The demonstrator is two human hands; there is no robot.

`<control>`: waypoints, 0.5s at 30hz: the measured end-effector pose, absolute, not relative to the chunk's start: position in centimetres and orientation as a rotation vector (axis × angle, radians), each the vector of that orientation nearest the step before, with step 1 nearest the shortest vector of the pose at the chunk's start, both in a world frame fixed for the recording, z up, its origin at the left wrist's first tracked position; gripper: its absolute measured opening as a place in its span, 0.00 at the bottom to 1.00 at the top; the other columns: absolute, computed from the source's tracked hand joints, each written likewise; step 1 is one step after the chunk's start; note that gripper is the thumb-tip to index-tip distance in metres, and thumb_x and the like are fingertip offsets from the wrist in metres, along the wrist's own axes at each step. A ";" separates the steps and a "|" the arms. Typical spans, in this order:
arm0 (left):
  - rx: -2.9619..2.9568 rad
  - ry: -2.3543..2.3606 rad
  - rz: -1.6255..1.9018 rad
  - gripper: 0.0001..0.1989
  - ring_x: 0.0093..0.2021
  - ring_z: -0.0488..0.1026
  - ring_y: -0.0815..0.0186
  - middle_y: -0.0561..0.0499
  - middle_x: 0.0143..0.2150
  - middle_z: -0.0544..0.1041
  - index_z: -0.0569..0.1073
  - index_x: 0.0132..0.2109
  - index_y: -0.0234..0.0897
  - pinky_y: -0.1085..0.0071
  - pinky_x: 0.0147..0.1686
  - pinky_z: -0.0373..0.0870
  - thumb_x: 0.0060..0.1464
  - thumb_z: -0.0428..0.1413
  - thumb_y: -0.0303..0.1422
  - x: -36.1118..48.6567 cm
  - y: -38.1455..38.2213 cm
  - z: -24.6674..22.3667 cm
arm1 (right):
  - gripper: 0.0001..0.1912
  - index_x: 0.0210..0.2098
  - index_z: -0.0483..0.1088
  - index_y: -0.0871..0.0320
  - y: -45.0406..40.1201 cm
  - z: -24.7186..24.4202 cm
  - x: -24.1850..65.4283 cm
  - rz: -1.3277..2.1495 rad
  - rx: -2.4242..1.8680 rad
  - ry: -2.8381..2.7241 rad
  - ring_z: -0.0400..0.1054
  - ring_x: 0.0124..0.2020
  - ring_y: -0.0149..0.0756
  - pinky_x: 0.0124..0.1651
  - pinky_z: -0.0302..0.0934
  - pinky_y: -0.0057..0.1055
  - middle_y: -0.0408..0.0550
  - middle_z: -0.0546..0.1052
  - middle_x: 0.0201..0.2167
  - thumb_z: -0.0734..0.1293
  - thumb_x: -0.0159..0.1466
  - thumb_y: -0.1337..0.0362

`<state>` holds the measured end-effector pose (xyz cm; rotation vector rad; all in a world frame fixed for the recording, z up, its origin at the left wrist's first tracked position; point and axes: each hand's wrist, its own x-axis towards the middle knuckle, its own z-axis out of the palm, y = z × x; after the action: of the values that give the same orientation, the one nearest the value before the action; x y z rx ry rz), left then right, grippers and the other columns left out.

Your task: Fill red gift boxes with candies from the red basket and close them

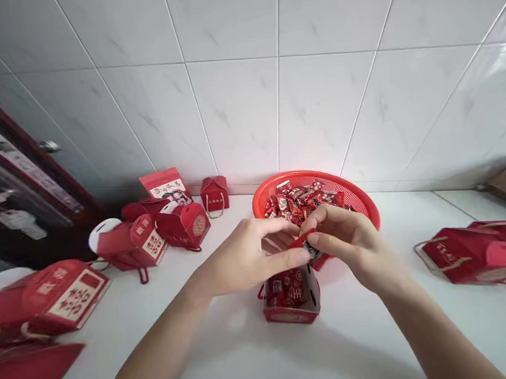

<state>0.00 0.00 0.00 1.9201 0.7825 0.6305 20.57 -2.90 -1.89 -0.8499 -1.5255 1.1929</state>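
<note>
Both hands meet above an open red gift box [292, 316] that has red wrapped sweets lying inside it. My left hand [249, 256] comes in from the left, its thumb and fingers bent around a small red piece [302, 240] with dark and white print, which looks like a wrapped candy. From the right, my right hand [350, 243] pinches the same piece between thumb and fingers. The fingers partly cover it. Just behind the hands sits a red plastic basket [369, 201] holding many wrapped candies [295, 201].
Several red gift boxes [130, 241] stand on the white counter [230, 353] at the left, with a small box [214, 193] by the tiled wall. More red boxes [469, 255] lie at the right. A dark door [23, 188] with keys borders the left side.
</note>
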 end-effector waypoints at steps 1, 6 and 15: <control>1.902 0.813 0.662 0.12 0.44 0.81 0.65 0.54 0.43 0.84 0.81 0.46 0.42 0.72 0.45 0.76 0.60 0.62 0.42 0.0 0.1 0.0 | 0.05 0.33 0.73 0.57 -2.9 -1.9 20.4 1.183 -0.825 -1.504 0.70 0.33 0.30 0.36 0.67 0.27 0.43 0.76 0.31 0.71 0.65 0.63; 2.034 0.933 0.638 0.11 0.38 0.79 0.63 0.52 0.37 0.83 0.82 0.42 0.39 0.72 0.36 0.74 0.62 0.59 0.40 -0.5 0.3 0.2 | 0.06 0.37 0.73 0.55 -3.0 -1.9 20.3 0.974 -0.893 -1.575 0.73 0.38 0.36 0.40 0.69 0.33 0.46 0.78 0.38 0.72 0.64 0.60; 2.698 1.034 0.151 0.15 0.31 0.73 0.64 0.51 0.29 0.79 0.77 0.29 0.38 0.67 0.34 0.63 0.63 0.52 0.26 0.8 -1.4 -0.2 | 0.07 0.32 0.68 0.54 -3.8 -1.4 21.8 0.604 -1.630 -2.398 0.65 0.26 0.33 0.26 0.50 0.30 0.42 0.75 0.26 0.67 0.65 0.60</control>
<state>0.81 -1.40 -0.19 2.6981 1.0340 0.1508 21.76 -3.77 -1.41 -1.6296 -2.3981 0.6044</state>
